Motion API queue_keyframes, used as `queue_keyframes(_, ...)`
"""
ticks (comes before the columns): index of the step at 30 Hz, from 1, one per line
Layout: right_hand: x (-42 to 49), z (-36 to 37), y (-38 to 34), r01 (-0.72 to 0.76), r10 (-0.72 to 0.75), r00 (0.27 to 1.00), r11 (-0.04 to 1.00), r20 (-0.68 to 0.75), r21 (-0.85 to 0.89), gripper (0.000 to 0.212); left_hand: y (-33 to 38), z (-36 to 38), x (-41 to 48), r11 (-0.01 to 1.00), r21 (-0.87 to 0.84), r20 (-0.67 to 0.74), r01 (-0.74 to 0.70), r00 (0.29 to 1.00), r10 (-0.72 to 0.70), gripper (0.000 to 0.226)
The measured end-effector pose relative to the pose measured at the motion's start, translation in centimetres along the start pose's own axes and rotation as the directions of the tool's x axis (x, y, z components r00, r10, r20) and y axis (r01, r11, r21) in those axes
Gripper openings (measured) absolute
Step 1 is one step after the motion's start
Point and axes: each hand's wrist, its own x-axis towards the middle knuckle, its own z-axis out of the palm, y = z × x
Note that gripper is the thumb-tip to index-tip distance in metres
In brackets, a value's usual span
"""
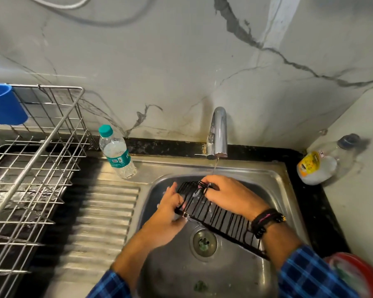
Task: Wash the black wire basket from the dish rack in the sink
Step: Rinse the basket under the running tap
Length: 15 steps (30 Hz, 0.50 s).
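The black wire basket [222,220] is long and narrow and lies slanted over the steel sink [274,181], above the drain. My left hand [170,214] grips its near left end. My right hand [228,194] rests on top of its far end, fingers curled on the wires. A thin stream of water from the chrome tap [218,132] falls onto the basket by my right fingers. The basket's right end is hidden behind my right wrist, which wears black bands.
A steel dish rack [30,168] with a blue cup [4,104] stands at the left beside the ribbed drainboard [103,222]. A water bottle [116,152] stands at the sink's back left corner. A white jug [317,166] lies at the right; a red item [353,274] sits at the lower right.
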Motion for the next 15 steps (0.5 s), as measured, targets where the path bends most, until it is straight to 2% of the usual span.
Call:
queue_keyframes(1, -0.1, 0.2, 0.2, 0.010, -0.010, 0.999, 1.000, -0.051, -0.015, 0.029, 0.0, -0.9, -0.7, 0.995, -0.087, 0.138, 0.054, 0.990, -0.041, 0.048)
queue_keyframes(2, -0.1, 0.6, 0.3, 0.023, -0.030, 0.994, 0.997, -0.107, -0.070, 0.032, 0.3, -1.7, -1.3, 0.949, -0.292, 0.219, 0.116, 0.974, -0.052, 0.057)
queue_keyframes(3, -0.1, 1.1, 0.4, 0.026, -0.050, 0.988, 0.986, -0.146, -0.162, 0.036, 1.1, -2.2, -1.6, 0.825, -0.527, 0.217, 0.202, 0.971, -0.099, 0.057)
queue_keyframes(4, -0.2, 1.8, 0.4, 0.028, -0.075, 0.982, 0.966, -0.173, -0.259, 0.041, 1.6, -2.2, -1.6, 0.681, -0.686, 0.171, 0.256, 0.967, -0.191, 0.049)
queue_keyframes(5, -0.2, 2.6, 0.3, 0.025, -0.098, 0.975, 0.939, -0.199, -0.342, 0.045, 1.8, -1.9, -1.3, 0.603, -0.742, 0.113, 0.294, 0.941, -0.320, 0.034)
queue_keyframes(6, -0.3, 3.4, 0.1, 0.018, -0.118, 0.967, 0.916, -0.225, -0.400, 0.048, 2.0, -1.5, -0.6, 0.598, -0.718, 0.071, 0.356, 0.892, -0.446, 0.031)
queue_keyframes(7, -0.5, 4.1, -0.3, 0.010, -0.127, 0.962, 0.901, -0.243, -0.434, 0.050, 1.8, -0.8, 0.4, 0.586, -0.689, 0.056, 0.426, 0.838, -0.543, 0.046)
queue_keyframes(9, -0.9, 5.6, -0.7, -0.009, -0.127, 0.957, 0.885, -0.261, -0.465, 0.052, 2.5, 0.2, 1.9, 0.573, -0.617, 0.077, 0.539, 0.766, -0.638, 0.077)
queue_keyframes(10, -1.1, 6.1, -0.8, -0.023, -0.121, 0.957, 0.875, -0.265, -0.484, 0.052, 3.2, 0.4, 2.5, 0.571, -0.588, 0.083, 0.572, 0.745, -0.661, 0.081)
queue_keyframes(12, -1.7, 6.9, -0.9, -0.068, -0.105, 0.950, 0.851, -0.295, -0.520, 0.052, 4.1, 0.8, 3.0, 0.534, -0.606, 0.105, 0.590, 0.724, -0.681, 0.068)
queue_keyframes(14, -2.3, 7.4, -1.1, -0.137, -0.067, 0.941, 0.822, -0.331, -0.553, 0.055, 4.5, 1.8, 3.3, 0.478, -0.699, 0.103, 0.532, 0.737, -0.668, 0.054)
queue_keyframes(15, -2.6, 7.6, -1.1, -0.168, -0.055, 0.931, 0.813, -0.360, -0.558, 0.061, 4.5, 2.3, 3.4, 0.453, -0.747, 0.091, 0.486, 0.751, -0.655, 0.056)
